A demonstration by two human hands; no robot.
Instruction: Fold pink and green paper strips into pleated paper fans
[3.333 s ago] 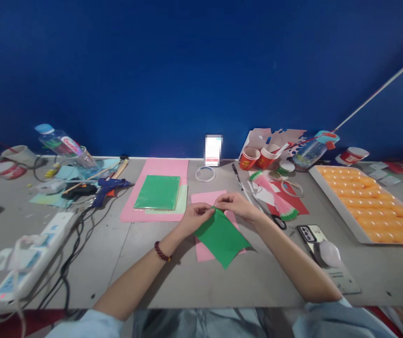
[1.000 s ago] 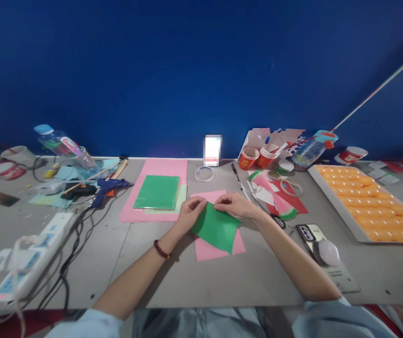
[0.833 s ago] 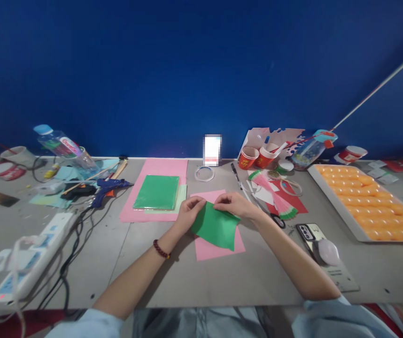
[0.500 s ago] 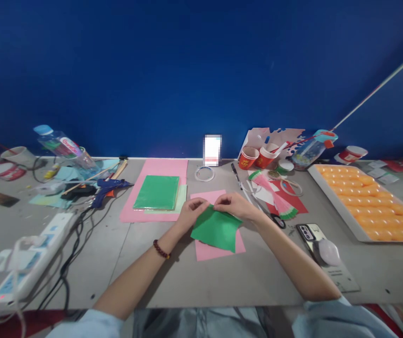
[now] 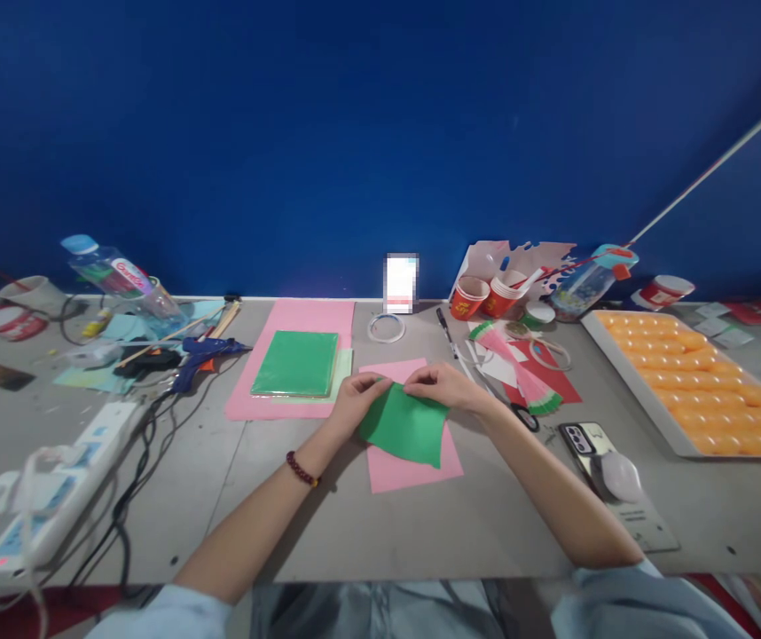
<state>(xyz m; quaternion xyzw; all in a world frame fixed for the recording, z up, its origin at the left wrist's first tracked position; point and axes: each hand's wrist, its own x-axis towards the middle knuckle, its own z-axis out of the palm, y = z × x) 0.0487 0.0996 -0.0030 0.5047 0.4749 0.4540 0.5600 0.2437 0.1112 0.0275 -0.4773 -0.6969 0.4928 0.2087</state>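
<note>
A sheet of green paper is held up by its far edge between my two hands, its near part hanging free and slightly curved. My left hand pinches that edge near its left part, with a beaded bracelet on the wrist. My right hand pinches the same edge a little further right, fingers closed. Under the green sheet a pink paper sheet lies on the table, partly covered. Left of my hands a wrapped pack of green paper rests on a larger pink sheet.
Left stand a blue glue gun, a power strip with cables and a plastic bottle. A tape roll lies ahead. On the right are paper cups, scissors, a phone and a tray of orange balls.
The green sheet's near edge has shifted slightly away from me and left, showing more of the pink sheet at the right. Both hands keep their pinch and have barely moved.
</note>
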